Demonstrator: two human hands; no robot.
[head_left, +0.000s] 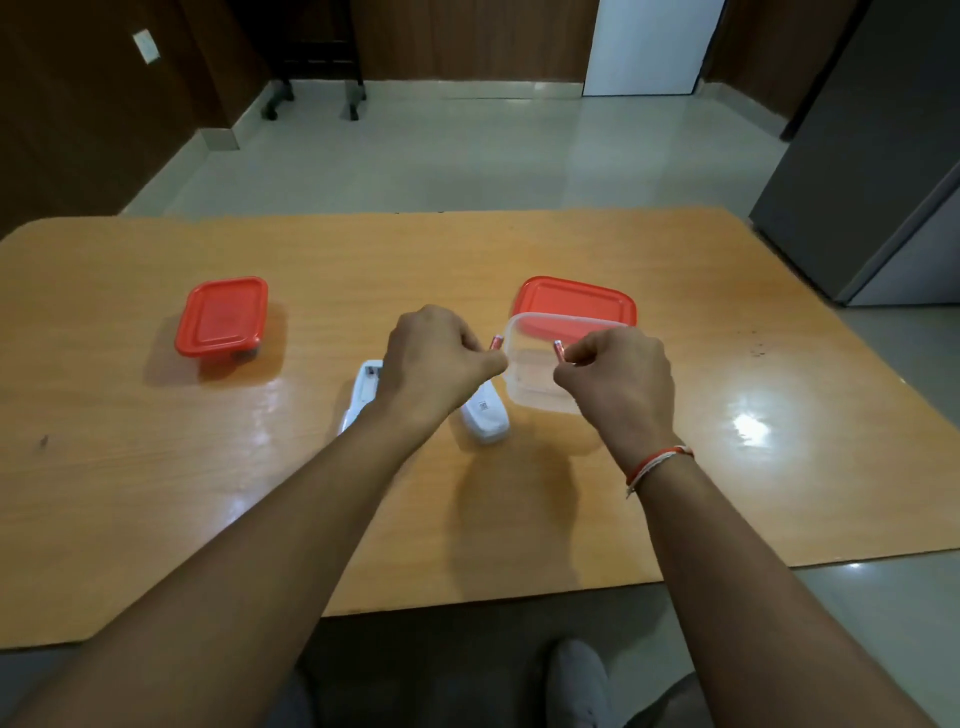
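No word, brand or number can be read on the desk (156, 493). One small dark printed label (483, 406) sits on the back of the white remote (488, 428), too small and blurred to make out.

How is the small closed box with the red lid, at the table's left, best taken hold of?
Come from above and clasp the small square plastic box with the red lid across two opposite walls, just under the lid's overhanging rim; it stands flat and apart, so every side is free.
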